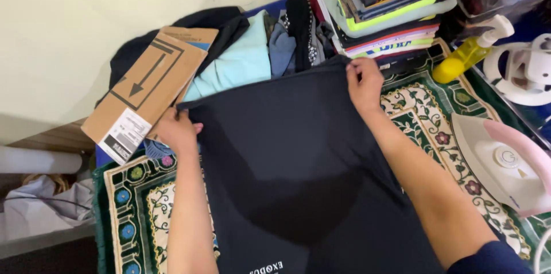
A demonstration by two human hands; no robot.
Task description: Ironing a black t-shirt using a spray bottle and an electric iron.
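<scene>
Work surface: a green patterned rug (422, 116) with floral border, laid against a pale wall (69, 33). A dark navy garment (293, 176) lies spread flat over the rug's centre, running from the near edge to the far clutter. The left hand (177, 130) pinches the garment's far-left corner; the right hand (364, 83) pinches its far-right corner (both grips pressed together on the fabric edge). Far side is crowded: a flattened cardboard box (146, 87), loose clothes (244, 59) and a stack of folded shirts (384, 10) touch or nearly touch the garment's far edge. Right: a yellow spray bottle (468, 53) and a pink-and-white iron (505, 162) rest on the rug, near the right forearm. Bare rug shows on both sides.
</scene>
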